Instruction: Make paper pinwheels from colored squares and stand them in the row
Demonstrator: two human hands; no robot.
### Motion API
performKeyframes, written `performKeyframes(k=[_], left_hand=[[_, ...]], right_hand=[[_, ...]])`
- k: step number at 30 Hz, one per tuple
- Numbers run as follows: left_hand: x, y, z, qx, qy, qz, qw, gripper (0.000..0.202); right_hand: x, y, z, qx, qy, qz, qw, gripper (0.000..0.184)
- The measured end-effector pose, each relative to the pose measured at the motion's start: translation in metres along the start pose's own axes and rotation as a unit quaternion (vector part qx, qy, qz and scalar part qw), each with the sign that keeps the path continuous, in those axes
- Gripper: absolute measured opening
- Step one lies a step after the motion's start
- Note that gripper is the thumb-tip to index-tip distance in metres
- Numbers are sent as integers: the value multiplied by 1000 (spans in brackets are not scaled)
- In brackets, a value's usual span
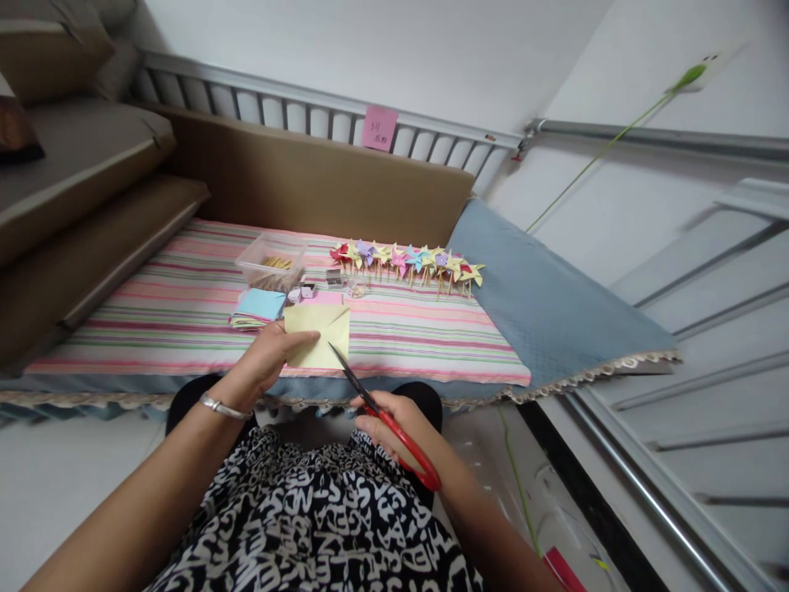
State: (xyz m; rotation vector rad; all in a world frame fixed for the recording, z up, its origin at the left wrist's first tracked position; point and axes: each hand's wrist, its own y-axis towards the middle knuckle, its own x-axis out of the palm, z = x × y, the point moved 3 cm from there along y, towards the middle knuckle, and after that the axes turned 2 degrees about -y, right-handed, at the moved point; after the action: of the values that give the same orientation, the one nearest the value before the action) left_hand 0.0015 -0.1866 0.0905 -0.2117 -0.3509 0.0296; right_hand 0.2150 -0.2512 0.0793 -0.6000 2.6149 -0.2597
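A square of pale yellow paper [317, 349] is pinched at its left side by my left hand [280, 349], thumb on top. A diagonal line, a crease or cut, runs in from its upper right corner. My right hand [391, 423] grips the red handles of a pair of scissors [398, 440]. The dark blades point up and left, their tips at the lower right part of the paper. Just behind my left hand lies a stack of coloured paper squares [259, 306], blue on top. A pink paper sheet [324, 298] lies partly under the yellow one.
Paper pinwheels on sticks [410, 261] lie in a row toward the back. A clear plastic box [271, 259] holds small sticks. Small containers [334, 278] sit beside it on the striped cloth [419, 333]. Brown cushions [80, 164] are piled at left; a pink note [379, 127] hangs on the rail.
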Motion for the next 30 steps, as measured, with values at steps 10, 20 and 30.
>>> performKeyframes(k=[10,20,30], left_hand=[[2,-3,2,-8,-16,-7,1000,48],[-1,-3,3,-14,-10,-15,1000,42],[-1,-2,5,-12,-13,-19,1000,42]], right_hand=[[3,4,-1,-42,-12,27,999,26],[1,5,0,-62,-53,24,996,26],[3,7,0,-58,-47,26,997,26]])
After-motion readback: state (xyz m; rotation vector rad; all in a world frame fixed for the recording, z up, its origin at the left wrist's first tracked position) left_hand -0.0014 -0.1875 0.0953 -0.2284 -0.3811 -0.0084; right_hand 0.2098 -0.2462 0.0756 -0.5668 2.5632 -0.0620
